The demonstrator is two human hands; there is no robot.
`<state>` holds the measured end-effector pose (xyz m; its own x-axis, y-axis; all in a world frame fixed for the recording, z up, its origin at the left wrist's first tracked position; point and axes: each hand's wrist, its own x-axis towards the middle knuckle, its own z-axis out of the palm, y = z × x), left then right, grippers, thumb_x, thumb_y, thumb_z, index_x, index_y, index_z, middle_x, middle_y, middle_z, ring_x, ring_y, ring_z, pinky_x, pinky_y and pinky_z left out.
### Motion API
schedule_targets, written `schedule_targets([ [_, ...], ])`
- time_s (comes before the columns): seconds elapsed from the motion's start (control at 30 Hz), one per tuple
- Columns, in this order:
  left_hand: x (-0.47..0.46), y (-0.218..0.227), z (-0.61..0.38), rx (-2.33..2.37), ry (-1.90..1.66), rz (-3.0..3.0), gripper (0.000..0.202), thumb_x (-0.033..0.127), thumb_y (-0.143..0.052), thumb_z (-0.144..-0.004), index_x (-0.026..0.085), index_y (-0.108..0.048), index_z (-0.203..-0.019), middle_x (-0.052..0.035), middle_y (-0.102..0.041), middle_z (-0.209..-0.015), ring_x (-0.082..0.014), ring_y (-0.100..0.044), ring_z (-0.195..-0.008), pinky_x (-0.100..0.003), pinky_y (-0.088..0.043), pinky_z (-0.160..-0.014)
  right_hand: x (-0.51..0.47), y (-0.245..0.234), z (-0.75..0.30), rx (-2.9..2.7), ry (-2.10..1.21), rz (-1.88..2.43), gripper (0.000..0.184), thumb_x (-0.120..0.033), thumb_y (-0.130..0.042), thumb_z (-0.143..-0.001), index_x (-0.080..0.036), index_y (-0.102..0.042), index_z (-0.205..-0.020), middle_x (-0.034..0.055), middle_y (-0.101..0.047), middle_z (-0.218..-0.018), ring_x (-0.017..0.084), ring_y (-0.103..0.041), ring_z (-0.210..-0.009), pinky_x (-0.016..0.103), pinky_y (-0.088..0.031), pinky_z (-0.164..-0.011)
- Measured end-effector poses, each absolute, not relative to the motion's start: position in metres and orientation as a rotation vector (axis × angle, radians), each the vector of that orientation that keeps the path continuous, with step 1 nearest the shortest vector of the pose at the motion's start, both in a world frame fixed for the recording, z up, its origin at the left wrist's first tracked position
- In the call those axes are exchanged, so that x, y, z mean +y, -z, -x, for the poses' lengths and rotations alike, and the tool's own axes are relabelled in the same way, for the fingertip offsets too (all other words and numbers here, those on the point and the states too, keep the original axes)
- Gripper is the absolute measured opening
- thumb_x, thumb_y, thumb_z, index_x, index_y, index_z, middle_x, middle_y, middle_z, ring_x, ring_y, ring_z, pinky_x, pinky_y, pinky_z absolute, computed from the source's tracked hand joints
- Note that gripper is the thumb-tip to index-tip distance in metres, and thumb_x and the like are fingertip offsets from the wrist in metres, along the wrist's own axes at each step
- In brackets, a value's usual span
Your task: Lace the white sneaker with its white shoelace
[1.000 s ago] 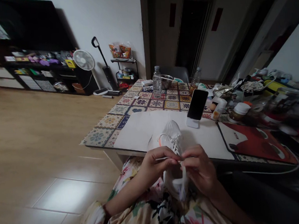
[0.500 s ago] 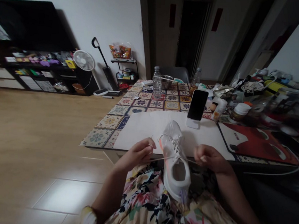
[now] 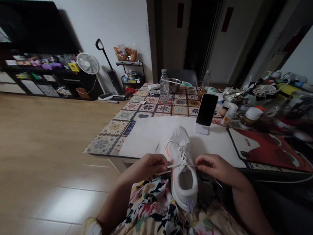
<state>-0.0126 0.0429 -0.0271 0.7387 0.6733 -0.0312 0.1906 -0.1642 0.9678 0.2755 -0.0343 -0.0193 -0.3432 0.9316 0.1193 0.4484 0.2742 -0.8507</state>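
A white sneaker (image 3: 180, 148) with orange and lilac accents points away from me, its toe over the white sheet and its heel at my lap. On its left side my left hand (image 3: 155, 164) pinches a white shoelace (image 3: 172, 166), fingers closed. My right hand (image 3: 210, 164) pinches the lace on the other side, close to the shoe's upper. Between the hands the lace crosses over the tongue, just above the shoe's opening. Whether a knot or loop is formed there I cannot tell.
The white sheet (image 3: 144, 137) covers the near part of the patterned table (image 3: 104, 142). A phone (image 3: 207, 109) leans on a white stand behind the sneaker. To the right lie a red case (image 3: 268, 146), a white-capped jar (image 3: 252, 116) and clutter. A plastic bottle (image 3: 164, 87) stands farther back.
Both hands have come in closer to the sneaker, the right one moving left and the left one right and slightly down. Shorter stretches of lace now show between the hands and the shoe.
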Motion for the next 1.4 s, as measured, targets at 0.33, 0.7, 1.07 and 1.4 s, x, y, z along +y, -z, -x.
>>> schedule_targets([
  [0.33, 0.024, 0.025, -0.027, 0.33, -0.918, -1.317, 0.034, 0.046, -0.076, -0.075, 0.014, -0.064, -0.072, -0.0029, -0.064, -0.072, -0.0148, -0.058, -0.07, -0.026, -0.044, -0.071, -0.031, 0.028, -0.242, -1.464, -1.067, 0.743, 0.038, -0.057, -0.067, -0.081, -0.021, -0.063, -0.071, 0.0035, -0.067, -0.074, 0.021, -0.065, -0.076, 0.04, -0.053, -0.08],
  [0.7, 0.015, 0.029, -0.048, 0.367, -0.99, -1.251, 0.029, 0.035, -0.085, -0.067, 0.016, -0.069, -0.082, -0.0005, -0.064, -0.073, -0.0131, -0.062, -0.063, -0.026, -0.051, -0.065, -0.039, 0.025, -0.212, -1.558, -0.691, 0.96, 0.009, -0.028, -0.064, -0.088, -0.022, -0.07, -0.09, 0.0034, -0.068, -0.084, 0.016, -0.065, -0.075, 0.027, -0.054, -0.068],
  [1.07, 0.008, 0.025, -0.048, 0.526, -1.049, -1.436, 0.033, 0.043, -0.079, -0.071, 0.014, -0.063, -0.072, -0.0017, -0.063, -0.068, -0.0126, -0.056, -0.065, -0.023, -0.044, -0.062, -0.04, 0.025, -0.211, -1.497, -0.661, 1.016, 0.013, -0.03, -0.061, -0.09, -0.02, -0.067, -0.082, 0.0018, -0.067, -0.079, 0.015, -0.064, -0.073, 0.024, -0.053, -0.067],
  [1.4, 0.012, 0.032, -0.044, 0.537, -1.101, -1.443, 0.031, 0.04, -0.079, -0.072, 0.014, -0.063, -0.071, -0.0013, -0.064, -0.069, -0.0128, -0.056, -0.068, -0.024, -0.044, -0.067, -0.039, 0.024, -0.212, -1.706, -0.408, 1.043, 0.016, -0.019, -0.06, -0.086, -0.022, -0.067, -0.1, 0.0063, -0.068, -0.098, 0.02, -0.065, -0.093, 0.032, -0.053, -0.082],
])
